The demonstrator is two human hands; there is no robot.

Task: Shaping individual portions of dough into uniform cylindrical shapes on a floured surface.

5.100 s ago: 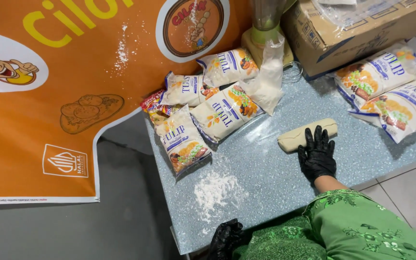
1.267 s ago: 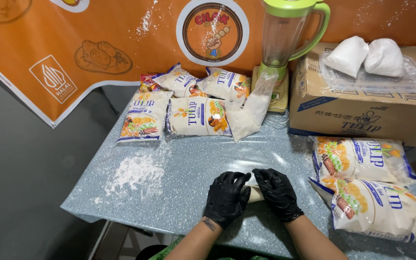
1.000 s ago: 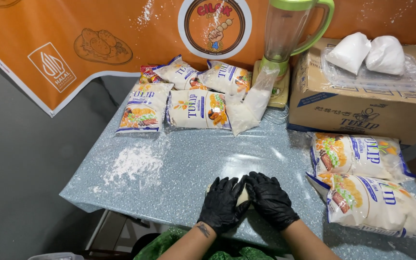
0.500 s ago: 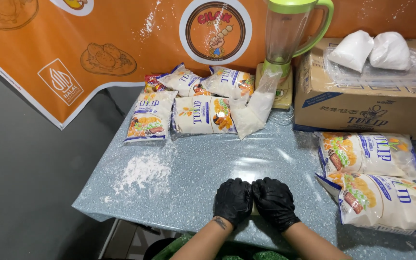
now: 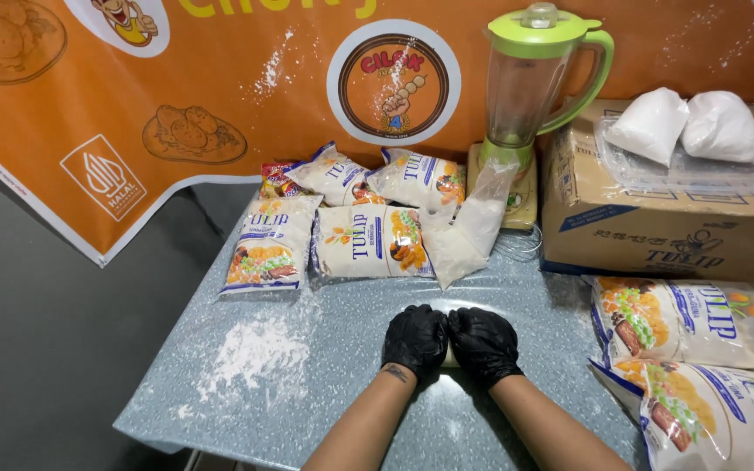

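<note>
Both hands have drawn together since the dough roll lay bare under the right hand alone. Left hand [image 5: 415,338] and right hand [image 5: 483,342], black-gloved, press curled fingers onto dough [image 5: 449,356], barely visible between them on tabletop [image 5: 342,384]. Flour patch [image 5: 250,353] lies left of fingers; flour bags [image 5: 368,242] beyond.

Bright even overhead light, glare on table [image 5: 517,288], sharp, slight wide-angle edge distortion.

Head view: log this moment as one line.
left hand: on pale dough roll | right hand: on same roll | surface: speckled grey table | nearby: white flour patch
</note>
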